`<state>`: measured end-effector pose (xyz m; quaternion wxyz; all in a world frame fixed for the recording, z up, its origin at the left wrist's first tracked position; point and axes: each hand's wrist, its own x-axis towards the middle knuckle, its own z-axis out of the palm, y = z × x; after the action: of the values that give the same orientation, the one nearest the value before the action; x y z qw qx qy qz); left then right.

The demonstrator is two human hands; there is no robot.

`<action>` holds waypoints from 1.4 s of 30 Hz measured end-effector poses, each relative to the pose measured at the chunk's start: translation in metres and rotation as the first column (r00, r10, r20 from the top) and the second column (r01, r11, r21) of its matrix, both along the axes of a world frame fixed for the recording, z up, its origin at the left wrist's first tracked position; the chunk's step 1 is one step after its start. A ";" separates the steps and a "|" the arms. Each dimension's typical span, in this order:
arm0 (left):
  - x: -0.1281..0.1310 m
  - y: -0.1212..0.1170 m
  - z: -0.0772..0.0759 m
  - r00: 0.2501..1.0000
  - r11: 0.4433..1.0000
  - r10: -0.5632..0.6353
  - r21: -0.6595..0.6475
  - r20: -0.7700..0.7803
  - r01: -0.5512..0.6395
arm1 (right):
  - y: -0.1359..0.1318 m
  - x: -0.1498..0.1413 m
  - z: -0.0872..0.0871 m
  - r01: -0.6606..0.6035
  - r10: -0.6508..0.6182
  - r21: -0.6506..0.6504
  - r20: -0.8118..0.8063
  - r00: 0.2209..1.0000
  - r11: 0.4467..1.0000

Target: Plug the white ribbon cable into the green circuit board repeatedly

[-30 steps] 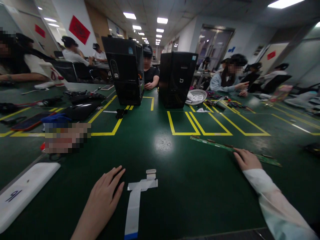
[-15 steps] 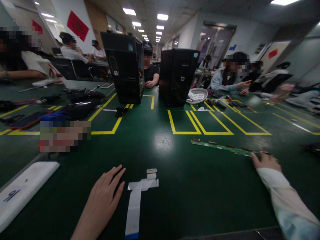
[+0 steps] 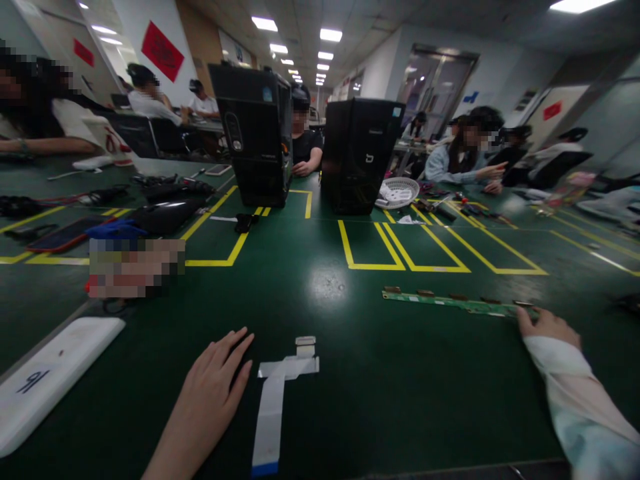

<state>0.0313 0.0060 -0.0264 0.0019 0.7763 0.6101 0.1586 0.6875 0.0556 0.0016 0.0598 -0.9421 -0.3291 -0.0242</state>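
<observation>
My left hand (image 3: 215, 380) lies palm down on the green tabletop, fingers stretched out and holding nothing. Just right of it is a white flat ribbon cable (image 3: 270, 413), folded crosswise near the top, with a connector at its far end and a blue tip at its near end. On the right lies a long, narrow green circuit board (image 3: 440, 301) with several connectors along its far edge. My right hand (image 3: 550, 328) is at the board's right end, thumb and fingers apart; whether the fingertips still touch it is hard to see.
A white slab-like case (image 3: 55, 380) with a black mark lies at the left. Two black computer towers (image 3: 253, 133) stand ahead, beside a white basket (image 3: 397, 190). Yellow tape outlines mark the table. Cables, tools and a dark phone (image 3: 65, 235) lie farther left. Several people sit around.
My right hand has slid to the right along the circuit board, uncovering more of its right end. The board's left end has come slightly nearer. My left hand stays put.
</observation>
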 end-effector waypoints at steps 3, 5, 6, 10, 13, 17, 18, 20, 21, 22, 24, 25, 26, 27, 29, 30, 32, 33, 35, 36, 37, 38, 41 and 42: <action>0.000 0.000 0.001 1.000 1.000 0.007 -0.007 0.006 -0.007 | 0.000 -0.007 0.000 -0.040 0.042 -0.020 0.094 0.995 0.999; 0.000 -0.001 0.001 1.000 1.000 0.017 -0.024 0.006 -0.017 | 0.000 -0.013 0.000 -0.105 0.108 -0.028 0.135 0.985 0.994; 0.000 0.000 0.001 1.000 0.999 0.019 -0.029 0.007 -0.019 | 0.001 -0.016 0.001 -0.141 0.145 -0.033 0.152 0.978 0.989; 0.001 0.000 0.002 1.000 1.000 0.008 -0.025 0.018 -0.007 | 0.004 -0.031 0.004 -0.304 0.316 -0.087 0.186 0.930 0.949; 0.001 -0.001 0.002 1.000 1.000 0.013 -0.026 0.008 -0.013 | 0.006 -0.045 0.006 -0.407 0.427 -0.139 0.167 0.889 0.903; 0.003 -0.003 0.003 1.000 1.000 0.017 -0.026 0.005 -0.017 | 0.006 -0.067 0.001 -0.483 0.505 -0.153 0.191 0.842 0.862; 0.003 -0.003 0.004 1.000 0.999 0.017 -0.028 0.005 -0.017 | 0.006 -0.073 -0.002 -0.511 0.529 -0.136 0.208 0.823 0.849; 0.004 -0.004 0.005 1.000 0.999 0.018 -0.029 0.006 -0.018 | 0.005 -0.085 -0.009 -0.578 0.579 -0.084 0.244 0.778 0.812; 0.005 -0.004 0.005 1.000 0.999 0.020 -0.029 0.008 -0.020 | 0.005 -0.090 -0.013 -0.619 0.609 -0.054 0.258 0.750 0.784; 0.005 -0.004 0.006 1.000 0.999 0.022 -0.028 0.010 -0.022 | 0.006 -0.094 -0.017 -0.664 0.646 -0.027 0.267 0.715 0.747; 0.006 -0.004 0.007 1.000 0.999 0.025 -0.029 0.014 -0.025 | 0.007 -0.101 -0.024 -0.764 0.732 0.019 0.274 0.624 0.645; 0.006 -0.004 0.008 1.000 0.999 0.025 -0.032 0.015 -0.025 | 0.009 -0.104 -0.026 -0.813 0.777 0.036 0.271 0.568 0.581; 0.007 -0.004 0.009 1.000 0.999 0.025 -0.034 0.016 -0.024 | 0.010 -0.107 -0.027 -0.853 0.815 0.056 0.268 0.514 0.519; 0.008 -0.004 0.009 1.000 0.999 0.025 -0.035 0.017 -0.025 | 0.012 -0.110 -0.027 -0.883 0.843 0.079 0.268 0.466 0.463; 0.009 -0.005 0.011 0.999 0.999 0.030 -0.037 0.015 -0.029 | 0.014 -0.117 -0.027 -0.916 0.877 0.130 0.265 0.401 0.379; 0.009 -0.005 0.013 0.999 0.999 0.031 -0.038 0.015 -0.030 | 0.016 -0.120 -0.026 -0.925 0.891 0.154 0.255 0.377 0.347; 0.010 -0.005 0.015 0.999 0.999 0.029 -0.047 0.015 -0.029 | 0.019 -0.126 -0.024 -0.938 0.921 0.188 0.213 0.327 0.290; 0.011 -0.005 0.015 0.999 0.998 0.030 -0.052 0.016 -0.029 | 0.020 -0.129 -0.023 -0.944 0.934 0.199 0.192 0.302 0.264; 0.011 -0.005 0.016 0.999 0.998 0.032 -0.060 0.021 -0.031 | 0.023 -0.136 -0.022 -0.952 0.951 0.215 0.171 0.256 0.217; 0.011 -0.005 0.016 0.999 0.997 0.035 -0.062 0.022 -0.033 | 0.025 -0.141 -0.022 -0.956 0.957 0.220 0.172 0.235 0.195; 0.010 -0.004 0.016 0.999 0.997 0.037 -0.063 0.021 -0.035 | 0.026 -0.145 -0.022 -0.959 0.960 0.227 0.177 0.215 0.173; 0.010 -0.004 0.015 0.999 0.998 0.038 -0.059 0.021 -0.036 | 0.027 -0.151 -0.021 -0.961 0.964 0.234 0.184 0.194 0.149; 0.008 -0.003 0.012 0.999 0.999 0.028 -0.035 0.023 -0.028 | 0.032 -0.169 -0.021 -0.959 0.971 0.270 0.195 0.138 0.082; 0.008 -0.003 0.012 0.999 0.999 0.023 -0.023 0.025 -0.022 | 0.033 -0.176 -0.021 -0.957 0.973 0.283 0.194 0.122 0.063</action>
<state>0.0392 0.0029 -0.0149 0.0167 0.7672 0.6205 0.1616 0.5115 0.0886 -0.0192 0.2300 -0.4590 -0.8581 -0.0126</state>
